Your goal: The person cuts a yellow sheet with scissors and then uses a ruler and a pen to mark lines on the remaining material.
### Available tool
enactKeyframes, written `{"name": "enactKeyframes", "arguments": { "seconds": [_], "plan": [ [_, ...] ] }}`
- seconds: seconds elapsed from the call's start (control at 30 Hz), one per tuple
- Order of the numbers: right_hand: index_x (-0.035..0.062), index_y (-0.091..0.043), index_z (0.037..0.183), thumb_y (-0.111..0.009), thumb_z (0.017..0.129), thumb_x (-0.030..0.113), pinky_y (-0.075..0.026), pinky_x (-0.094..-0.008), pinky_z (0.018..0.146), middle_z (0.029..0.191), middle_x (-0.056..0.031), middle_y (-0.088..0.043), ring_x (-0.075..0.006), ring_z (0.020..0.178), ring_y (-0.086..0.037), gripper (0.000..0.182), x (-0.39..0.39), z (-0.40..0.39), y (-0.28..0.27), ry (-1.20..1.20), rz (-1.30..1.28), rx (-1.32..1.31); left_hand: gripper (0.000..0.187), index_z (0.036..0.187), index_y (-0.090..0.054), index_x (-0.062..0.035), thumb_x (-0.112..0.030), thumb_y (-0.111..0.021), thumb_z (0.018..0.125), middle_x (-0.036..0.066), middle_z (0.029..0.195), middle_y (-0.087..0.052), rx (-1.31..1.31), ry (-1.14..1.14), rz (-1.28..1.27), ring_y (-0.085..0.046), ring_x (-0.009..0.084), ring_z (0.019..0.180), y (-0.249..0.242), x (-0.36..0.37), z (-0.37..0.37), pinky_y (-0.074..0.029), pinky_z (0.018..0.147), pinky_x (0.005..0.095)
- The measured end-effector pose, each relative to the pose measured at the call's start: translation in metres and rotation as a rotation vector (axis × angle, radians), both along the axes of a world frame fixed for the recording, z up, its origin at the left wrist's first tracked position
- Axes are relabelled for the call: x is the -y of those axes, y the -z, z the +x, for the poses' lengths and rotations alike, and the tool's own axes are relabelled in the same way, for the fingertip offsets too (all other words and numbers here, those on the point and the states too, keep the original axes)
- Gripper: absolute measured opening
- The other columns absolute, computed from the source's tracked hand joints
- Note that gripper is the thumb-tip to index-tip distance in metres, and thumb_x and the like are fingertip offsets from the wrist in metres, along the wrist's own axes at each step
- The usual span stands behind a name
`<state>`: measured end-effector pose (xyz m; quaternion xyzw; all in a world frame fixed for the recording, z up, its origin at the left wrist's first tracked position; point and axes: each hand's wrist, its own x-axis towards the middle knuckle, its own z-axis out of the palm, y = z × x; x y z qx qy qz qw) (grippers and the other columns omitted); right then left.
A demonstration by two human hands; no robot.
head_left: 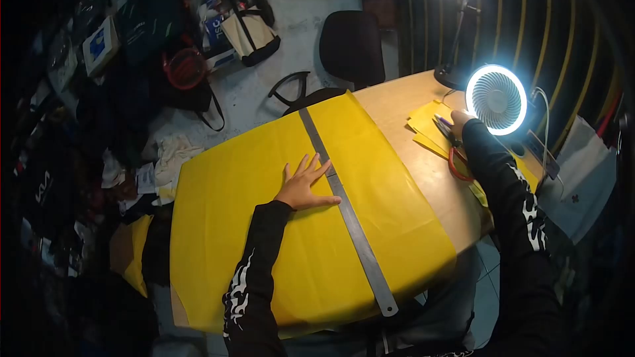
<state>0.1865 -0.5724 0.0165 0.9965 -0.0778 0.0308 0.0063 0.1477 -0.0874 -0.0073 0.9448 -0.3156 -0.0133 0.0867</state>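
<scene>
A large yellow sheet covers much of the table and hangs over its front edge. Across it, at a slant, lies a long metal ruler. My left hand presses flat on the sheet with fingers spread, its fingertips and thumb touching the ruler. At the table's right side my right hand is curled over a small group of tools. Beside it are a pen and red-handled scissors, resting on yellow scraps. What its fingers hold, if anything, is hidden.
A lit round fan stands just beyond my right hand, with a lamp base and cables near it. A white pouch is at the far right. Behind the table is a black chair; bags and piled goods fill the left.
</scene>
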Motion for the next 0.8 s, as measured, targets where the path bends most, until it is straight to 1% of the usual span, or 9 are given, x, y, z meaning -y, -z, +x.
{"name": "enactKeyframes", "arguments": {
  "seconds": [0.1,0.17,0.23,0.27,0.33,0.4,0.47,0.57,0.8],
  "plan": [
    [-0.0034,-0.068,0.085,-0.065,0.075,0.016,-0.052,-0.0444,0.08,0.092,-0.0247,-0.065,-0.0396,0.093,-0.065,0.023,-0.009,0.032,-0.02,-0.082,-0.195,0.089,0.111,0.149,-0.033,-0.0238,-0.087,-0.055,0.06,0.017,0.156,-0.022,-0.008,-0.002,0.005,-0.013,0.0338,0.146,0.004,0.0,0.003,-0.004,0.109,0.0682],
    [-0.0022,-0.065,0.093,-0.064,0.076,0.018,-0.053,-0.0454,0.078,0.096,-0.0243,-0.066,-0.0393,0.09,-0.066,0.026,-0.056,0.029,-0.061,-0.122,0.067,0.276,0.111,0.149,-0.032,-0.0238,-0.086,-0.057,0.06,0.017,0.156,-0.022,-0.015,0.0,-0.001,-0.013,0.0342,0.146,0.002,-0.001,0.002,-0.004,0.108,0.0686],
    [-0.01,-0.053,0.095,-0.06,0.082,0.023,-0.051,-0.0475,0.077,0.089,-0.0306,-0.064,-0.0438,0.089,-0.064,0.036,-0.096,0.056,-0.082,-0.276,0.252,0.35,0.111,0.149,-0.033,-0.0239,-0.085,-0.058,0.06,0.017,0.156,-0.022,-0.004,0.008,-0.016,-0.013,0.0347,0.146,0.003,-0.001,0.003,-0.003,0.108,0.069],
    [-0.0003,-0.05,0.09,-0.06,0.087,0.028,-0.049,-0.0451,0.066,0.076,-0.0235,-0.061,-0.0412,0.077,-0.063,0.03,-0.108,0.096,-0.064,-0.402,0.26,0.502,0.11,0.149,-0.033,-0.024,-0.085,-0.059,0.06,0.018,0.156,-0.022,-0.003,0.014,-0.022,-0.013,0.035,0.146,0.004,-0.002,0.003,-0.003,0.108,0.0692],
    [-0.0001,-0.052,0.086,-0.064,0.089,0.031,-0.047,-0.0387,0.053,0.067,-0.0147,-0.059,-0.0269,0.057,-0.062,0.033,-0.171,0.09,-0.092,-0.379,0.641,0.363,0.11,0.148,-0.034,-0.0241,-0.083,-0.061,0.06,0.018,0.155,-0.023,-0.013,0.012,-0.015,-0.014,0.0356,0.145,0.004,-0.001,0.004,-0.003,0.108,0.0697],
    [-0.0017,-0.054,0.09,-0.057,0.095,0.022,-0.052,-0.0269,0.053,0.071,-0.0095,-0.063,-0.0158,0.06,-0.064,0.024,-0.213,0.107,-0.08,-0.4,1.119,0.213,0.108,0.148,-0.035,-0.0244,-0.081,-0.062,0.06,0.019,0.154,-0.024,-0.003,0.008,-0.007,-0.016,0.0368,0.145,0.005,0.0,0.005,-0.003,0.107,0.0701],
    [-0.0085,-0.052,0.086,-0.059,0.091,0.017,-0.059,-0.0293,0.061,0.077,-0.0167,-0.064,-0.0234,0.068,-0.07,0.027,-0.245,0.12,-0.054,-0.452,1.534,0.242,0.108,0.148,-0.034,-0.0243,-0.08,-0.063,0.061,0.019,0.154,-0.025,0.004,0.01,-0.016,-0.016,0.0372,0.145,0.005,0.0,0.004,-0.004,0.107,0.0702],
    [-0.0066,-0.049,0.091,-0.057,0.092,0.013,-0.059,-0.03,0.061,0.078,-0.014,-0.061,-0.0207,0.064,-0.067,0.022,-0.272,0.148,-0.008,-0.498,1.865,0.271,0.108,0.148,-0.035,-0.0229,-0.08,-0.063,0.061,0.02,0.154,-0.025,0.021,0.029,-0.044,-0.016,0.0374,0.145,0.006,0.0,0.003,-0.005,0.107,0.0704],
    [0.0004,-0.055,0.104,-0.057,0.095,0.017,-0.054,-0.025,0.063,0.082,-0.0089,-0.059,-0.0166,0.071,-0.063,0.019,-0.291,0.16,0.034,-0.291,2.035,0.318,0.107,0.147,-0.036,-0.0212,-0.08,-0.062,0.062,0.021,0.154,-0.025,0.024,0.036,-0.032,-0.016,0.037,0.145,0.003,0.0,0.003,-0.005,0.107,0.0703]
  ]
}}
